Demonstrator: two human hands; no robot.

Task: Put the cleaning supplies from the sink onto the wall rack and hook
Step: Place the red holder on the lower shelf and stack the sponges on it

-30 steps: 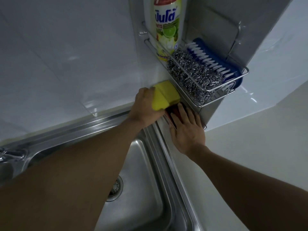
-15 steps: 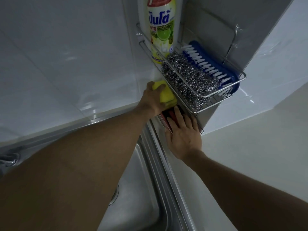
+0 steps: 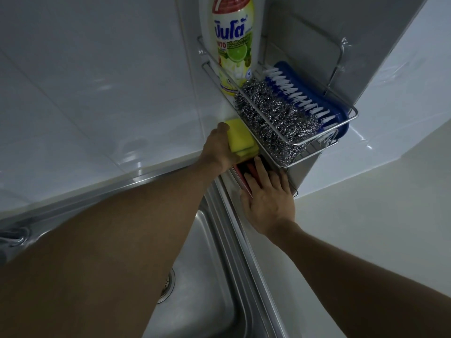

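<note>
A wire wall rack (image 3: 351,112) hangs in the corner above the sink. In it stand a yellow dish soap bottle (image 3: 231,45), a steel wool scourer (image 3: 273,113) and a blue brush with white bristles (image 3: 314,98). My left hand (image 3: 218,148) grips a yellow sponge (image 3: 240,137) just under the rack's left end. My right hand (image 3: 267,198) reaches beneath the rack, its fingers lying on a red item (image 3: 246,170) that is mostly hidden; whether it grips it is unclear.
The steel sink basin (image 3: 210,289) with its drain (image 3: 167,286) lies below my arms. A tap base (image 3: 14,236) shows at the far left. White tiled walls surround the corner, and a pale countertop (image 3: 366,228) runs to the right.
My left hand has pushed the yellow sponge up and in beneath the rack. My right hand stays under the rack on the red item. The view has shifted slightly closer.
</note>
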